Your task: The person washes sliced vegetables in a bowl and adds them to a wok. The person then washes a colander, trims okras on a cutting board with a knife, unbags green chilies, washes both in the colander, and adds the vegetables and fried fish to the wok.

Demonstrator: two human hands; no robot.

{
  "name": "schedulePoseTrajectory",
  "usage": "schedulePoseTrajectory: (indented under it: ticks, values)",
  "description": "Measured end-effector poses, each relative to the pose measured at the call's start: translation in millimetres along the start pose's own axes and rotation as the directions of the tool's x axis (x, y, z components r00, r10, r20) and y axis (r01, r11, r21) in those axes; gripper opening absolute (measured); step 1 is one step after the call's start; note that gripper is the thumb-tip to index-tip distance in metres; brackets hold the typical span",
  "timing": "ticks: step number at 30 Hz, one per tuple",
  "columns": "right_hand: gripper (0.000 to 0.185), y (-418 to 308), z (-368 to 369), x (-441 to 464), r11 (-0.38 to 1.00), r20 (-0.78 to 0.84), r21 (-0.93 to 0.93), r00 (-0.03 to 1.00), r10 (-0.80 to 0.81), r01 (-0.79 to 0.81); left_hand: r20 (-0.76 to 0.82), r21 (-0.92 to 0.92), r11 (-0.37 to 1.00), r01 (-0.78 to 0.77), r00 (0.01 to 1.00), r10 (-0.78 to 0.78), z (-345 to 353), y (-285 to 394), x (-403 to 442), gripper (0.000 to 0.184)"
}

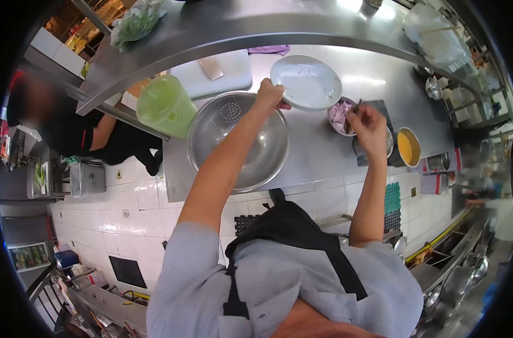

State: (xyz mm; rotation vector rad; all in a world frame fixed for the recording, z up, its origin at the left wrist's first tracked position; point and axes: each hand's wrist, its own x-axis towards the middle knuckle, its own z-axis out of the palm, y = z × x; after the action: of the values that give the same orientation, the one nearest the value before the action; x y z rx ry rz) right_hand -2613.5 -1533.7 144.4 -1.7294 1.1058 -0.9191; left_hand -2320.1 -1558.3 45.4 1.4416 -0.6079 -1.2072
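My left hand (pixel 270 94) grips the near-left rim of a white oval dish (pixel 306 84), which is tilted and has a few dark specks inside. My right hand (pixel 368 125) is closed in a pinch with something dark and thin at its fingertips, too small to name. It is over a small metal bowl (pixel 331 122) that holds crumpled purple, cloth-like material (pixel 341 112). Under my left forearm stands a large steel colander (pixel 203 135), with a cluster of holes showing. To the right of my right hand is a round metal container of yellow-orange liquid (pixel 408 147).
A green translucent bucket (pixel 165 107) stands left of the colander, by a white cutting board (pixel 234 73) with a flat metal blade (pixel 210 69). A steel shelf (pixel 268 25) overhangs the counter, bearing bagged greens (pixel 137 25). A person in black (pixel 70 118) is at the left.
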Motion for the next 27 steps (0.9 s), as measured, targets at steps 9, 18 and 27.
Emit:
schedulePoseTrajectory:
  ticks: [9, 18, 27]
  values:
    - [0.025, 137.4, 1.0, -86.1, 0.932, 0.225, 0.089, 0.919, 0.325, -0.351, -0.261, 0.084, 0.968, 0.235, 0.943, -0.206, 63.3, -52.3, 140.9, 0.055]
    - [0.018, 166.1, 27.3, -104.8, 0.840, 0.444, 0.203, 0.812, 0.379, -0.504, 0.073, 0.755, 0.354, -0.552, 0.607, 0.792, -22.6, -32.9, -30.2, 0.064]
    - [0.014, 35.1, 118.9, -41.6, 0.983, 0.550, 0.044, 0.826, 0.123, -0.176, -0.487, -0.009, 1.000, 0.027, 0.873, -0.027, -215.9, -162.9, -251.1, 0.076]
